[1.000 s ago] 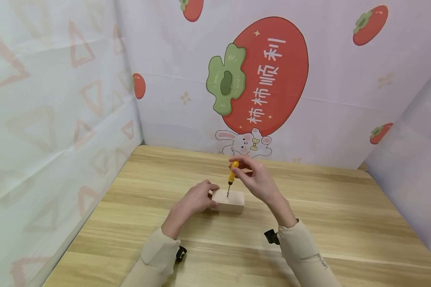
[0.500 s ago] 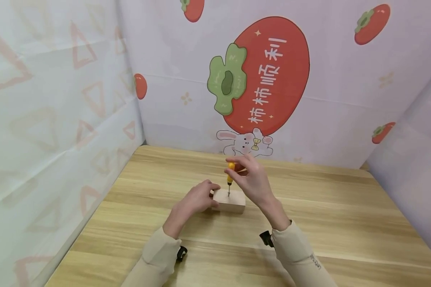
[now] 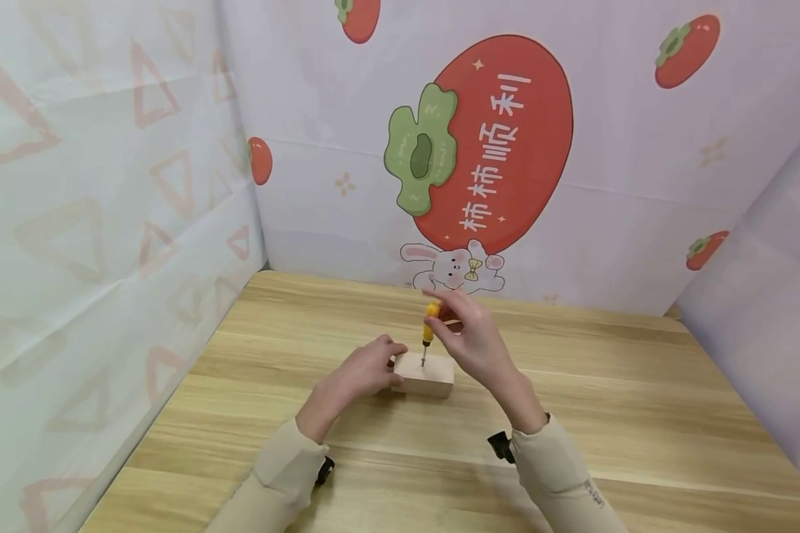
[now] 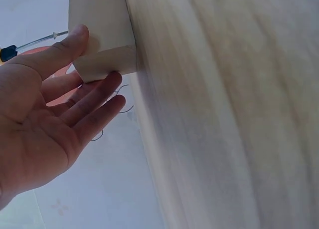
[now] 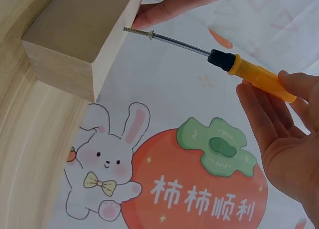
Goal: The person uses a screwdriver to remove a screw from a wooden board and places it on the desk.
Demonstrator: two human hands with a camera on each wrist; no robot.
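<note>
A pale wooden block lies on the table. My left hand grips its left end, thumb on the near side and fingers around the end and far side. A screw stands upright in the block's top face, much of its threaded shank showing. The tip of a screwdriver with a yellow handle and black collar meets the screw's head. My right hand pinches the handle near its top between thumb and fingers. In the left wrist view the screwdriver's shaft shows behind my left thumb.
The wood-grain table runs back to a printed cloth wall with persimmons and a rabbit. Another cloth closes off the left side. A black wrist strap piece hangs by the right sleeve.
The screwdriver's handle leaned left, then came slightly back right. My right hand shifted left and partly back with it, its fingers changing their hold. Block and left hand stay nearly still.
</note>
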